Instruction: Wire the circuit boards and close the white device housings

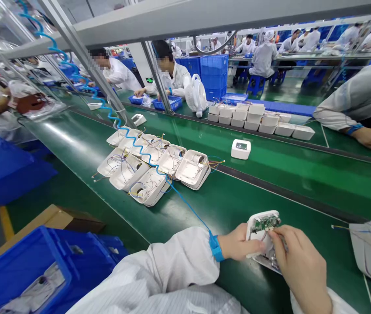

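The left hand is grasping an open white case, its thumb lying across the inside, and is holding it tilted over the green table. A circuit board is sitting in the upper part of the case. The right hand is bringing its thumb and fingertips together at the board's lower edge; I cannot tell whether they are pinching a small part there or only pressing on it. A blue strap is circling the left wrist, just left of the case, and a blue cord is running from it.

Left of the case and farther off, white shells with loose wires are lying in rows. Beyond the case, a small white box with a screen is standing. Well beyond the case, more shells are resting in a stack. To the right of the case, another shell is lying near the right hand with wires trailing.
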{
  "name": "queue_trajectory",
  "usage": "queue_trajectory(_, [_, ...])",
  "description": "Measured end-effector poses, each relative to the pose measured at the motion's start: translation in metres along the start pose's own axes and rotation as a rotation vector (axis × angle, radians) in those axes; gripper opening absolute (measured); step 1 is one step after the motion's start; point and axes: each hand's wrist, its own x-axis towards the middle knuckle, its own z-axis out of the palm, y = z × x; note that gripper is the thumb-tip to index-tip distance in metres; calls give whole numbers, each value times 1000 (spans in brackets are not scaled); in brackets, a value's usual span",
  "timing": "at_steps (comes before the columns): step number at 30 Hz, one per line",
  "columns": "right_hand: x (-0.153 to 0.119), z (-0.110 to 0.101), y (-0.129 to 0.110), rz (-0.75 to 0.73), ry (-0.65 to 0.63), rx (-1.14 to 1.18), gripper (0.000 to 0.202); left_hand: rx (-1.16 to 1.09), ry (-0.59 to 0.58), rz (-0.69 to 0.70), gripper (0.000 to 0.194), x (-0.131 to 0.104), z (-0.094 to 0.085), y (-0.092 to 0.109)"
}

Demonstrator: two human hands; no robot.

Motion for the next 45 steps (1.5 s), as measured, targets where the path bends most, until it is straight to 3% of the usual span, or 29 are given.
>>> queue_trajectory(7, [3,2,1,-92,72,-26,18,-84,-12,10,55,0,3,6])
queue_trajectory(14, [2,8,5,-43,71,78,17,-136,22,-23,61,-1,2,0])
queue_trajectory(17, [6,8,17,-46,138,158,31,-187,-22,-55,69,-1,-1,-1])
queue_trajectory(19, [8,8,26,-131,84,217,42,-210,-74,-60,74,-1,-3,0])
queue_trajectory(22, [9,7,35,-246,-22,256,42,-221,-119,-70,77,-2,-4,2])
queue_trajectory(30, [6,7,29,-253,61,204,41,-291,-161,-114,77,0,-4,11])
queue_trajectory(36, [5,9,27,-188,53,209,35,-260,-140,-138,74,1,-6,7])
queue_trajectory(40, [4,11,25,11,-12,317,42,-165,-161,-109,83,2,-10,9])
queue_trajectory(43, [2,10,27,140,-96,408,40,-37,-204,35,95,4,-14,17])
queue_trajectory(45, [0,8,29,181,-82,465,29,17,-167,183,103,5,-17,24])
